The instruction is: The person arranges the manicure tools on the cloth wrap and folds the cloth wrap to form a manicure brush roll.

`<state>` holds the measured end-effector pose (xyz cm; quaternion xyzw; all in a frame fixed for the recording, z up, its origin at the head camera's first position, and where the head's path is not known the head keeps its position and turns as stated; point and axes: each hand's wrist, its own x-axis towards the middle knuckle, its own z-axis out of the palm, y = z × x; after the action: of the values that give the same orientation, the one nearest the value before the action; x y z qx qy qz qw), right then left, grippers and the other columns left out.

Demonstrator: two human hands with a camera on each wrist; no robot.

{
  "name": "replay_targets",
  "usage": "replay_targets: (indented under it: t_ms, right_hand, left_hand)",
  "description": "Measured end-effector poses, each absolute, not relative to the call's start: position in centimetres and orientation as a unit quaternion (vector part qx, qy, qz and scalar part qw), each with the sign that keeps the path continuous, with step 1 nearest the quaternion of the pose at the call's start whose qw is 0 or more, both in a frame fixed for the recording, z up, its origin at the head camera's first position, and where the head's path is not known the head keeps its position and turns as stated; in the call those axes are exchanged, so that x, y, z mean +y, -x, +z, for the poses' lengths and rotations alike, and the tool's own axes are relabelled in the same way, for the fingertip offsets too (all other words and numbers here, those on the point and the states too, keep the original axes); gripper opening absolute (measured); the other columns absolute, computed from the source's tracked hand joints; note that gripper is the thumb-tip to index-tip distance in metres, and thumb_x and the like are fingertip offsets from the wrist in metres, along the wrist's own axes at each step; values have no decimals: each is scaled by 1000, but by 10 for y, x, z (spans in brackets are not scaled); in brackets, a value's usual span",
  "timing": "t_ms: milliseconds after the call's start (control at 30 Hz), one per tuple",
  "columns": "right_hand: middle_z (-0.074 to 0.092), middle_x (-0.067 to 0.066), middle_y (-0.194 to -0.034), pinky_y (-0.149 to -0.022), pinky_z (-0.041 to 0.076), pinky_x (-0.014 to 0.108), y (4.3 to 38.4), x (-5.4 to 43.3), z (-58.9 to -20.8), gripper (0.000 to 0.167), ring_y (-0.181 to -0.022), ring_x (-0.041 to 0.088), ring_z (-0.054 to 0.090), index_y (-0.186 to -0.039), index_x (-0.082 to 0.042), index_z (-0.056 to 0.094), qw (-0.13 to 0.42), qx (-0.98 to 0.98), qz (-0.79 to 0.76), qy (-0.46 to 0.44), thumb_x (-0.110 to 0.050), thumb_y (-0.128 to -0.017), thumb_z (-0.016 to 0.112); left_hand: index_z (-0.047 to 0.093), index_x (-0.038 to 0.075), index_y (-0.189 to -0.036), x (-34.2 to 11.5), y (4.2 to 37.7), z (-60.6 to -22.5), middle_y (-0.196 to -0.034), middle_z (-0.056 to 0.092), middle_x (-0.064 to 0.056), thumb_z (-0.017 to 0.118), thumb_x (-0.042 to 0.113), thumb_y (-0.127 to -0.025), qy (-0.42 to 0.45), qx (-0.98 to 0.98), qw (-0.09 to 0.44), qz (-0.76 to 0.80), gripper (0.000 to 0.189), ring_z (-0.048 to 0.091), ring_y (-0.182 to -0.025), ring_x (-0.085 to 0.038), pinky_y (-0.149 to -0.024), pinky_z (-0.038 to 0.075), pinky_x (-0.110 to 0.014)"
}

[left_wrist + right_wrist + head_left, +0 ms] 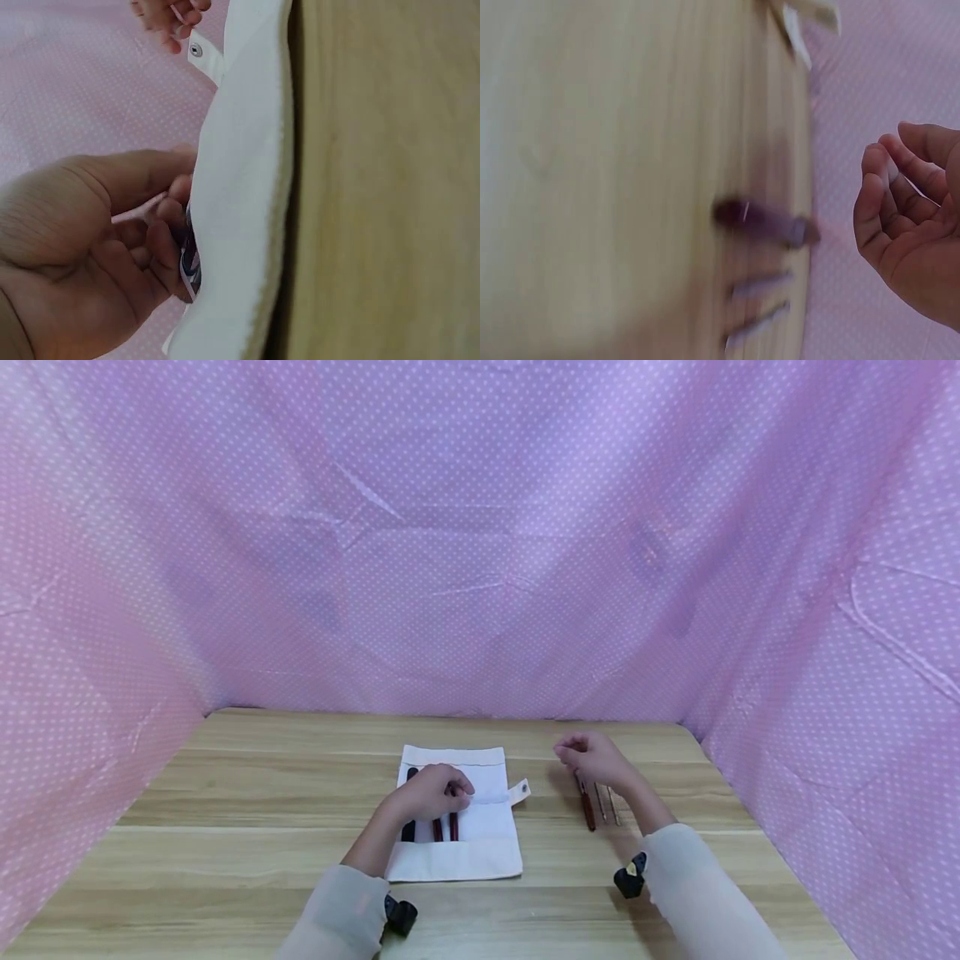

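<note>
Wooden table amid pink dotted curtain; right hand half-open, empty; left hand bent-fingered, grip unclear

Diffuse light falls pale across the pink curtain and leaves a soft shadow on the wooden table beneath my right arm. The left wrist view is dimmer, its table grain soft. In the right wrist view, blur smears the dark-handled tool while my right hand shows fairly crisp.

In the head view, your left hand is low in the middle, fingers bent; your right hand curls loosely, lower right.
</note>
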<state>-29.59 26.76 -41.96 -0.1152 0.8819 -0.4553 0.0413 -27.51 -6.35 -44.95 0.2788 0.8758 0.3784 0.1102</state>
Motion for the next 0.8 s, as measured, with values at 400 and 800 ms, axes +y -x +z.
replay_targets:
  t_ms: [400, 800]
  right_hand:
    - [68, 6, -82, -65, 48, 26, 287, 302, -428, 11, -73, 12, 59, -102, 4, 70, 36, 925, -337, 169, -3, -94, 67]
    - [68, 3, -87, -71, 53, 28, 284, 293, -431, 18, -80, 13, 63, -104, 3, 69, 31, 933, -288, 215, -4, -89, 75]
  left_hand:
    - [75, 1, -104, -60, 273, -453, -97, 69, -3, 74, 1, -91, -299, 886, 93, 343, 14, 60, -90, -15, -84, 52, -37]
    - [73, 5, -99, -60, 274, -453, -95, 62, -1, 73, 2, -91, -302, 888, 90, 336, 9, 56, -87, -14, -81, 50, -35]
